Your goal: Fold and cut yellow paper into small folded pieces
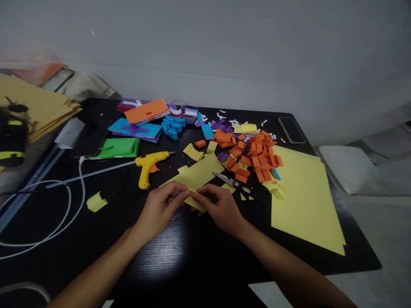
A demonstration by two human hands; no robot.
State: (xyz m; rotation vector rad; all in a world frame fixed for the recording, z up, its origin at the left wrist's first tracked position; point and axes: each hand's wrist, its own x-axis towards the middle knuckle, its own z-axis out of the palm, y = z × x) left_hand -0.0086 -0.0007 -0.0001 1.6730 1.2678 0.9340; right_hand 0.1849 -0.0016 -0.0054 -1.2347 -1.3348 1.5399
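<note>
Both my hands pinch one small piece of yellow paper between thumbs and fingers, just above the dark table. My left hand grips its left end, my right hand its right end; the fingers hide part of it. Just beyond my fingers lies a larger yellow paper strip. Black-handled scissors rest to the right of it, blades pointing left. A yellow glue gun with an orange trigger lies beyond my left hand, its nozzle to the right. One folded yellow piece sits farther left.
Orange folded pieces form a pile at the back right, near yellow sheets and a phone. Blue folded paper, green paper and an orange bundle lie at the back left. A white cable loops on the left.
</note>
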